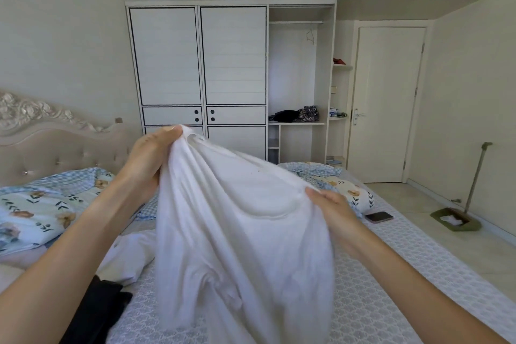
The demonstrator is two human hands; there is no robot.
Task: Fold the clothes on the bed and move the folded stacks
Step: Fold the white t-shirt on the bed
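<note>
Left hand (148, 159) pinches the white shirt (237, 232) high; right hand (332, 209) grips its other edge. Best to level both shoulders, then lay it flat mid-bed (377, 301).

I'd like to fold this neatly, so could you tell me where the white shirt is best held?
Hold the white shirt at its two top corners, from above. The left hand already pinches one; the right hand holds lower along the side, so the cloth sags between them. Probably shift that grip up to the other corner.
</note>
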